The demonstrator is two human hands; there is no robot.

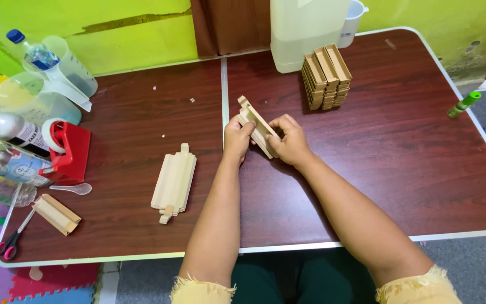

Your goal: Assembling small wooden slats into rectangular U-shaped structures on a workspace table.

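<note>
Above dark wood-grain table, both hands grip a pale wooden frame

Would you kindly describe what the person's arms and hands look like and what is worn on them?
Both hands, the left hand and the right hand, are bare, with no gloves, rings, watch or bracelets visible. The forearms are uncovered. Short yellow sleeves with frayed, fringed edges end near the elbows on both arms.

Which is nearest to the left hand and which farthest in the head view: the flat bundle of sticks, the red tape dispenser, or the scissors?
From the left hand:
1. Flat bundle of sticks, just left of it and toward the table's near edge.
2. Red tape dispenser, well to the left.
3. Scissors, at the near left corner.
</note>
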